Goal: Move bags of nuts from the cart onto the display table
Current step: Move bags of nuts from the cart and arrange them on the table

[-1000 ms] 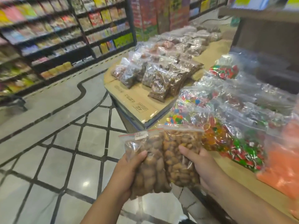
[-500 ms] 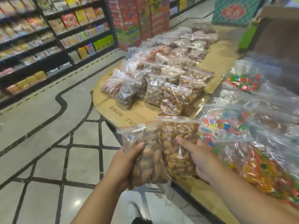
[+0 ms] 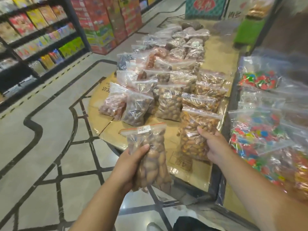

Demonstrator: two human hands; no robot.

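Observation:
My left hand (image 3: 128,165) grips a clear zip bag of large brown nuts (image 3: 150,154), held upright over the front edge of the cardboard-covered display table (image 3: 106,124). To its right, my right hand (image 3: 215,144) grips a second zip bag of smaller orange-brown nuts (image 3: 193,129), which hangs low over the table's front right part. Whether this bag touches the cardboard I cannot tell. Behind both, several rows of nut bags (image 3: 170,90) lie on the table. No cart is in view.
Bags of coloured candy (image 3: 256,130) cover a surface to the right of the table. Snack shelves (image 3: 36,40) line the left, across a tiled aisle (image 3: 46,130). Stacked red boxes (image 3: 103,22) stand at the back. A shoe (image 3: 153,226) shows at the bottom.
I have come closer to the table. The two bags, held side by side before, are now apart; my right hand has carried its bag forward and to the right over the cardboard.

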